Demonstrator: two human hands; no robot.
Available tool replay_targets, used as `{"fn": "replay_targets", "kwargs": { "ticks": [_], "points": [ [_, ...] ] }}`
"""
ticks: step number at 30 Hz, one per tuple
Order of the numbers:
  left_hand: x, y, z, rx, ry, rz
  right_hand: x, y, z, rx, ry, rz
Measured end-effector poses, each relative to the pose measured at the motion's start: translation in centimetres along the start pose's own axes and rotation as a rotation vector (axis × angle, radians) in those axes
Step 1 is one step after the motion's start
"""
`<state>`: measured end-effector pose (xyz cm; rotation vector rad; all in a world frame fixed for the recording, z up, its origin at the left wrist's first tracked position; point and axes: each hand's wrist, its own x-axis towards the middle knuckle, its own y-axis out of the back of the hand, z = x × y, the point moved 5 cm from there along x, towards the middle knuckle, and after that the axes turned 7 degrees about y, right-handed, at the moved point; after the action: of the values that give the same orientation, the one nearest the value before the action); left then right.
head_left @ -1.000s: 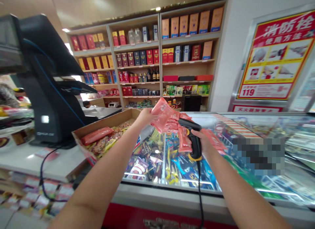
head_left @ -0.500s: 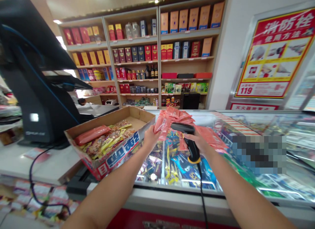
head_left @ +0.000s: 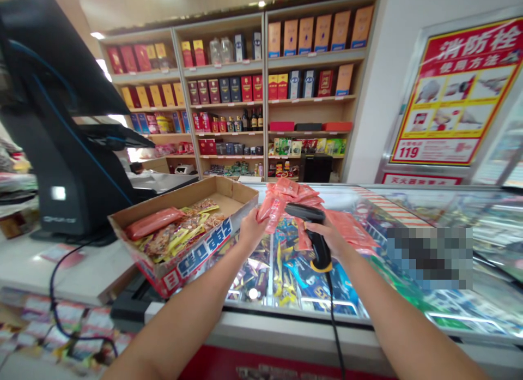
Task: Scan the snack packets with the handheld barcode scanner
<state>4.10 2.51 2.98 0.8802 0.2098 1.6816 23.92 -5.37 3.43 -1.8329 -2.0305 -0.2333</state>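
My left hand is closed on a red snack packet, lifted over the glass freezer lid. My right hand grips a black barcode scanner with an orange ring at its base; its head points left at the packet. More red packets lie in a heap on the glass just behind both hands, and others lie to the right of the scanner. The scanner's black cable hangs down toward me.
An open cardboard box of snack packets sits left of my hands, half on the white counter. A black register terminal stands at the left. Shelves of boxed goods fill the back wall. A red fire-hydrant poster hangs right.
A second ago my left hand held the packets higher and nearer the scanner; it has lowered to a single packet over the glass. The view shifted left and the box came closer.
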Motion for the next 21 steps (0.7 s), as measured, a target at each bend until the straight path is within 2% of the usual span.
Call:
{"fn": "replay_targets", "kwargs": {
  "ticks": [9, 15, 19, 21],
  "points": [
    [0.1, 0.0, -0.2, -0.021, 0.013, -0.005, 0.1, -0.1, 0.1, -0.027, -0.020, -0.100],
    [0.6, 0.3, -0.4, -0.073, -0.009, -0.017, 0.0, 0.4, -0.6, -0.042, 0.033, 0.005],
    [1.8, 0.7, -1.4, -0.131, -0.059, -0.032, -0.1, 0.3, -0.8, -0.056, 0.028, -0.025],
    [2.3, 0.8, -2.2, -0.210, -0.039, -0.031, -0.1, 0.3, -1.0, -0.034, 0.044, -0.019]
  ]
}}
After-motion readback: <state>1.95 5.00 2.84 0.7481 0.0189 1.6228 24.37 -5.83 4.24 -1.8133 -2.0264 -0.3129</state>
